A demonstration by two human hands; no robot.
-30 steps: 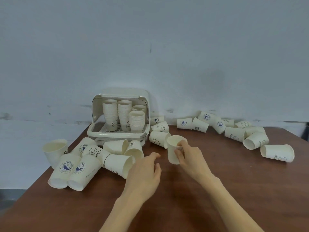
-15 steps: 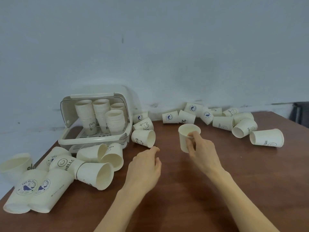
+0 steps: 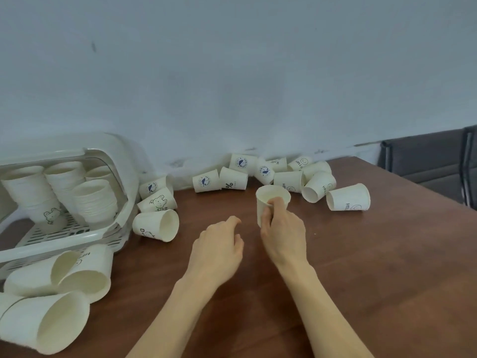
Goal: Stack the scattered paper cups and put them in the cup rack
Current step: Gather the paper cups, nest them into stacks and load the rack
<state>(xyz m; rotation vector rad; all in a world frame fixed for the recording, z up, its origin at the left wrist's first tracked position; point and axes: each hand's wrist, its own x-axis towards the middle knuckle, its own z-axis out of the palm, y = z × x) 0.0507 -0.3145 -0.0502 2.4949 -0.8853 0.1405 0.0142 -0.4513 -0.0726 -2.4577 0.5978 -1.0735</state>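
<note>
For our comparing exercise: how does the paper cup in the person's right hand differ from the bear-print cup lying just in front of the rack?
The held cup stands upright, mouth up; the bear-print cup lies on its side, mouth facing right. The right hand grips the held cup; nothing touches the bear-print cup. The held cup shows no print; the other shows dark print. Both are cream paper cups.

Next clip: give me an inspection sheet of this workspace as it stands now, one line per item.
Surface: brown wooden table, against a pale wall.
Job's things: cup rack at far left, lid raised, holding stacked cups; upright paper cup in hand.
Clutter: loose cups on their sides along the wall, beside the rack, and at near left.
Grips: right hand holds the upright cup, thumb over its rim; left hand open, holding nothing.
Cables: nothing seen.
Surroundings: dark chair at far right.
</note>
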